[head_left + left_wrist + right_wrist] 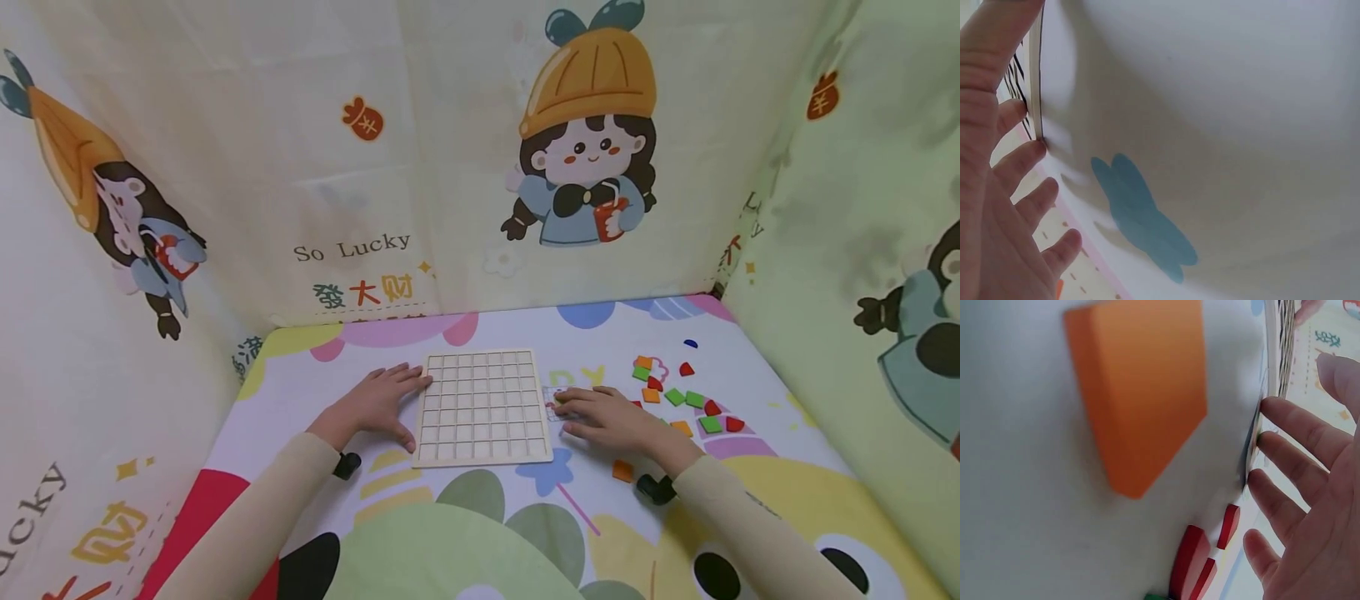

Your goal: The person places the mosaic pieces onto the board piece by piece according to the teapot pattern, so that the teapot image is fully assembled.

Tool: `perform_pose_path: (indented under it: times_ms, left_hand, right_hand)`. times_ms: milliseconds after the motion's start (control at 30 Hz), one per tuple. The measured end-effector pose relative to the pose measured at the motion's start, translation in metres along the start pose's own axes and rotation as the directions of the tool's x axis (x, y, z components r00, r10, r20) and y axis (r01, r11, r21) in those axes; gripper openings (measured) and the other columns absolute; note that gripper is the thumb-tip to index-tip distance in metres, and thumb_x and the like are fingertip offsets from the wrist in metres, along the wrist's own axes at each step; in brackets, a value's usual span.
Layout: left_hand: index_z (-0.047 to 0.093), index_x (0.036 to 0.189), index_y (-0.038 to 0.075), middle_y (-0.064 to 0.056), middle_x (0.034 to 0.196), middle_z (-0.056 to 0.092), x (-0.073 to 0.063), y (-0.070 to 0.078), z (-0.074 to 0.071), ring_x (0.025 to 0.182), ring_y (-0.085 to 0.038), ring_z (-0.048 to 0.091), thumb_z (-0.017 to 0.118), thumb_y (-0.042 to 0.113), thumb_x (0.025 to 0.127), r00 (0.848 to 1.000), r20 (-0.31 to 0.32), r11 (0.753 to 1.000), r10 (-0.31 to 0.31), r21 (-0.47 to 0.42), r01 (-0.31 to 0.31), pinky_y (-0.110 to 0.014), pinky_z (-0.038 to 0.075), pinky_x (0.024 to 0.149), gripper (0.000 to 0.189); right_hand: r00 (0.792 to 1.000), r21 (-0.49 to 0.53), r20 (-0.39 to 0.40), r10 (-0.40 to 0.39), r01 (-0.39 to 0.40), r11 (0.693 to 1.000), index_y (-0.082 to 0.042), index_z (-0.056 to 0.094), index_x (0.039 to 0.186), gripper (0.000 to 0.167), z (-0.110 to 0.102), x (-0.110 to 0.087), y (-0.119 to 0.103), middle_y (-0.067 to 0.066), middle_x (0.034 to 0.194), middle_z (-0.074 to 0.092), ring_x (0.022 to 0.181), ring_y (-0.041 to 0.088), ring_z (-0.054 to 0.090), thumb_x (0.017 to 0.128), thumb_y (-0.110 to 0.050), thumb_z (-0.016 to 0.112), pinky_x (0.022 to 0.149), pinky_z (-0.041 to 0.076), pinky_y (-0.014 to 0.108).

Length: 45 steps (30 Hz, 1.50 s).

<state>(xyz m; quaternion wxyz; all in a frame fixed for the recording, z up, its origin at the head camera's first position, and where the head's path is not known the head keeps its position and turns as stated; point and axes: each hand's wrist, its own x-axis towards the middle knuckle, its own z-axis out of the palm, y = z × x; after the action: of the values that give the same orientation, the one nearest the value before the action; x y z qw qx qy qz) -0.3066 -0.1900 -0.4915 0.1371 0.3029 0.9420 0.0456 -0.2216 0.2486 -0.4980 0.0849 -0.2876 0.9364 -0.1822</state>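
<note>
A pale wooden grid board with square cells lies flat on the table in the head view. My left hand rests at its left edge, fingers and thumb spread and touching the rim. Just right of the board is a small printed card, partly hidden under the fingertips of my right hand. Those fingers lie fairly straight on the card, as the right wrist view also shows. An orange square tile sits near the right wrist.
Scattered right of the right hand are several small tiles, among them a green one, a red one and an orange one. A blue half-round piece lies farther back. Patterned cloth walls enclose the table.
</note>
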Motion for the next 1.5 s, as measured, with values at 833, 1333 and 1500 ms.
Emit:
perform_pose_path:
  times_ms: [833,1333,1500]
  left_hand:
    - [0.037,0.161,0.011,-0.017,0.171,0.024,-0.007,0.013,-0.004,0.154,-0.042,0.028,0.094,0.063,0.061,0.998,0.012,0.996,0.062,-0.069,-0.061,-0.066,0.034,0.117,0.126]
    - [0.032,0.163,0.012,-0.011,0.173,0.022,-0.006,0.014,0.001,0.157,-0.036,0.025,0.093,0.065,0.060,0.999,0.035,0.998,-0.003,-0.055,0.005,-0.065,0.032,0.119,0.131]
    - [0.032,0.163,0.013,-0.010,0.173,0.022,-0.006,0.015,-0.001,0.157,-0.035,0.025,0.094,0.064,0.061,0.999,0.037,0.998,-0.007,-0.063,0.010,-0.065,0.032,0.118,0.130]
  right_hand:
    - [0.967,-0.074,-0.247,0.061,-0.082,0.994,-0.013,0.070,0.130,0.032,-0.011,-0.006,0.023,0.008,0.135,0.067,0.125,0.032,0.062,0.101,-0.025,0.067,0.107,0.046,0.058]
    - [0.853,0.137,-0.196,0.484,-0.465,0.875,-0.001,0.063,0.134,0.041,-0.063,-0.030,0.106,0.024,0.126,0.066,0.104,0.037,0.061,0.106,-0.030,0.056,0.097,0.051,0.063]
    - [0.799,0.176,-0.192,0.570,-0.543,0.821,-0.002,0.059,0.138,0.044,-0.070,-0.035,0.125,0.029,0.135,0.058,0.118,0.045,0.054,0.106,-0.032,0.055,0.100,0.047,0.067]
